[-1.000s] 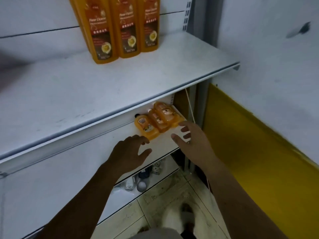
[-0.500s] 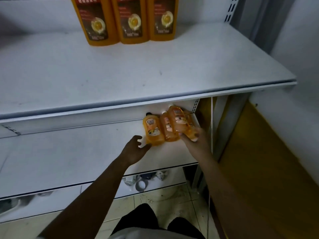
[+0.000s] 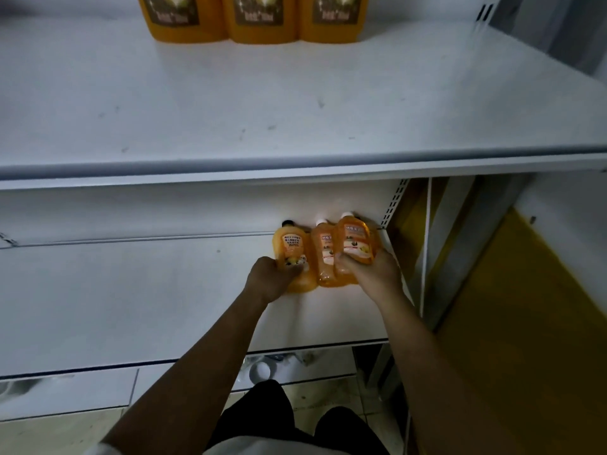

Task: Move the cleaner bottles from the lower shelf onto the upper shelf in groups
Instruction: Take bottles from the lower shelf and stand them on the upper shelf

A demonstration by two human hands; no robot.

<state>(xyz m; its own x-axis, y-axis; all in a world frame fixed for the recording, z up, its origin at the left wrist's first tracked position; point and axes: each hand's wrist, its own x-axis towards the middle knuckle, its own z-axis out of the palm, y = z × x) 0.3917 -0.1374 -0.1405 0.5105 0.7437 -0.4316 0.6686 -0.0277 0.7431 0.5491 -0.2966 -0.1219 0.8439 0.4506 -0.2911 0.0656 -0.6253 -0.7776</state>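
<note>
Three orange cleaner bottles stand at the back right of the lower shelf (image 3: 164,290). My left hand (image 3: 269,279) grips the left bottle (image 3: 290,246), which has a black cap. My right hand (image 3: 371,270) grips the right bottle (image 3: 356,241), lifted slightly in front of the middle bottle (image 3: 323,251). Both of those have white caps. Three larger orange bottles (image 3: 262,18) stand at the back of the upper shelf (image 3: 295,103); only their lower parts show.
The upper shelf's front edge (image 3: 295,170) overhangs the lower shelf. A perforated upright (image 3: 394,205) and a shelf post (image 3: 440,251) stand right of the bottles, with a yellow wall panel (image 3: 525,323) beyond. Small items (image 3: 259,371) lie on the floor below.
My left hand has moved forward and closed around the left bottle. My right hand has kept hold of the right bottle. The camera has dropped and moved closer to the shelves.
</note>
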